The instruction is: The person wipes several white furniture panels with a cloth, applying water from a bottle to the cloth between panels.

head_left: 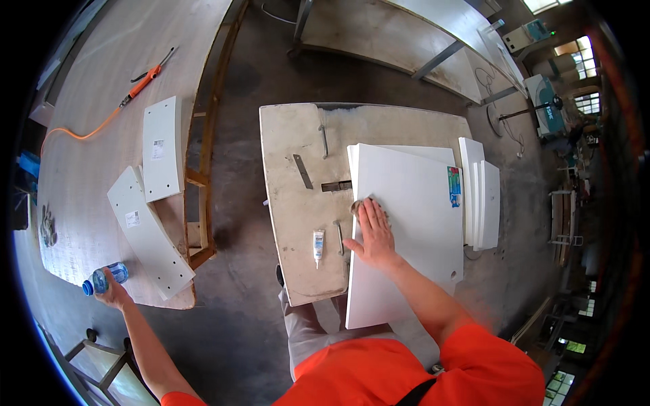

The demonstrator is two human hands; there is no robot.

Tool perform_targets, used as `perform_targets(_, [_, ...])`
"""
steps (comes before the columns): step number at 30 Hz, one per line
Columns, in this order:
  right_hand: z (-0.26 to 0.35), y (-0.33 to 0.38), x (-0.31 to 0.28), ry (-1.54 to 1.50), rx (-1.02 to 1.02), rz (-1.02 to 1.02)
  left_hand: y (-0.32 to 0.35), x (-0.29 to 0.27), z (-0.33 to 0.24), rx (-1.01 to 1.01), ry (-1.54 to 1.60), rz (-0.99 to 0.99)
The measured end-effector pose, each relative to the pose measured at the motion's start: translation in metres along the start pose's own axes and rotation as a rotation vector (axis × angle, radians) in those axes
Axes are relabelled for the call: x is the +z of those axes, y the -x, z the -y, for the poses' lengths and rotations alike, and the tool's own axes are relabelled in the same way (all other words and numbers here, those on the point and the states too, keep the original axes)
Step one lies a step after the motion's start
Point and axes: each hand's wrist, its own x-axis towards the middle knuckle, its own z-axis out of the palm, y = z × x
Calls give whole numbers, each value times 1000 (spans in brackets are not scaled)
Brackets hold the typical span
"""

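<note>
White panels (413, 250) lie on a stained worktable (294, 216) — grey floor (238, 169) around.

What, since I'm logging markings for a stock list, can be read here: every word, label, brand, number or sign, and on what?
Farther left-side panel, white label: too small.
Nearer left-side panel, second white label: too small.
White tube: print blurred.
Blue-and-green sticker, white board: too small.
Bottle, left hand: label unreadable.
Teal machine: pale lettering; I don't copy brands.
</note>
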Motion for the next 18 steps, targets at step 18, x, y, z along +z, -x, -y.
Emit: perform_targets(18, [-51,-132,-19,-29,79,-87,546,66,-308,938,371,1353])
